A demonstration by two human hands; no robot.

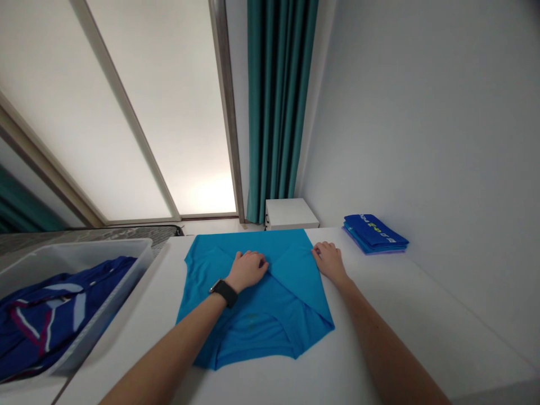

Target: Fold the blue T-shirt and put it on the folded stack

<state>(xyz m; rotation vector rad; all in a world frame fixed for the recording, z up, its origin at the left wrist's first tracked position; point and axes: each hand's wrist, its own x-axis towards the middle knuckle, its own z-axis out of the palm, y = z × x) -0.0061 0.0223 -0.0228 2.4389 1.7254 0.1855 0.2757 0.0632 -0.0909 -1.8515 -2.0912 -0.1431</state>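
A bright blue T-shirt (253, 309) lies spread on the white table, its neckline towards me and its right side folded inwards as a slanting flap. My left hand (248, 269), with a dark watch (224, 292) on the wrist, rests on the middle of the shirt. Its fingers are curled in at the inner edge of the flap. At the shirt's right edge, my right hand (329, 260) has its thumb and fingers closed on the fabric. The fingertips of both hands are partly hidden.
Folded blue and purple clothes (375, 232) are stacked at the right by the wall. On the left stands a pale plastic bin (143, 253) with dark blue clothing (63, 309) inside. Beyond the table (126, 337) are a small white cabinet (291, 212) and a green curtain (278, 112).
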